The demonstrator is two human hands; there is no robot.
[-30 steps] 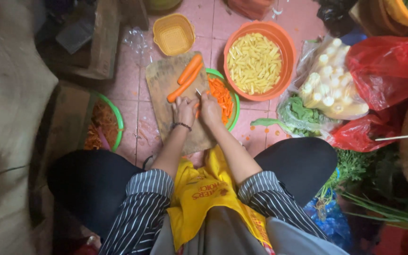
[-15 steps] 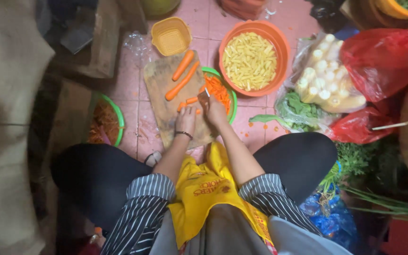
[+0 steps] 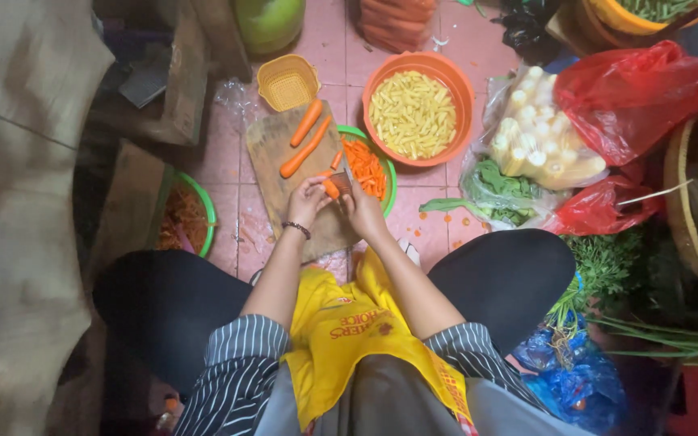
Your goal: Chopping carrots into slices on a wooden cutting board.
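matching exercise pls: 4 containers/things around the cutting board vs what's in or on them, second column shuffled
1. orange bowl
2. green-rimmed plate
3. cutting board
4. small yellow basket

A. whole carrots
B. nothing inside
C. pale yellow cut pieces
D. orange carrot strips

Pairs: 1-C, 2-D, 3-A, 4-B

A short orange carrot piece [image 3: 330, 187] lies on the worn wooden cutting board [image 3: 272, 149], pinched at its near end. A knife's steel blade [image 3: 346, 171] stands across it, edge down. Two whole peeled carrots [image 3: 306, 136] lie slantwise farther up the board.
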